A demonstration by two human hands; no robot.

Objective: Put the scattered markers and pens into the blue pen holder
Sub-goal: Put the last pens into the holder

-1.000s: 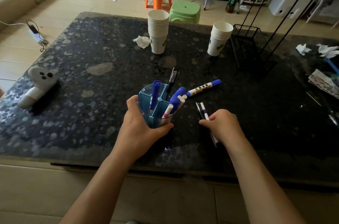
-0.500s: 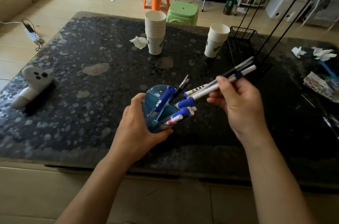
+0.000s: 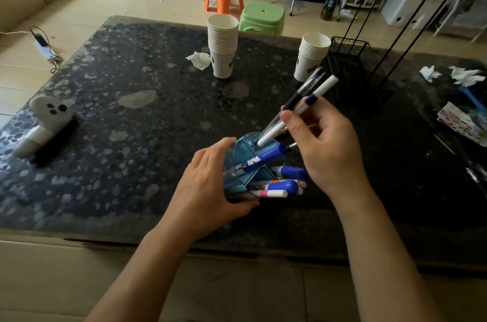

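The blue pen holder (image 3: 243,153) is tilted toward the right on the dark table, gripped from the left by my left hand (image 3: 208,187). Several blue-capped markers (image 3: 287,186) stick out of its compartments, one long blue marker (image 3: 259,161) lying across the rim. My right hand (image 3: 326,145) pinches two pens (image 3: 307,100), a black one and a white one with a blue band. Their lower tips sit at the holder's far opening; their upper ends point up and to the right.
Two stacks of paper cups (image 3: 222,44) (image 3: 312,54) stand further back, with crumpled tissue (image 3: 199,59) beside the left stack. A black wire rack (image 3: 355,58) is at the right. A white ghost-shaped object (image 3: 43,121) lies at the left. Papers (image 3: 458,121) clutter the right edge.
My right hand lifted the two pens off the table and brought them left and down until their tips reached the holder's opening. My left hand tipped the holder further rightward.
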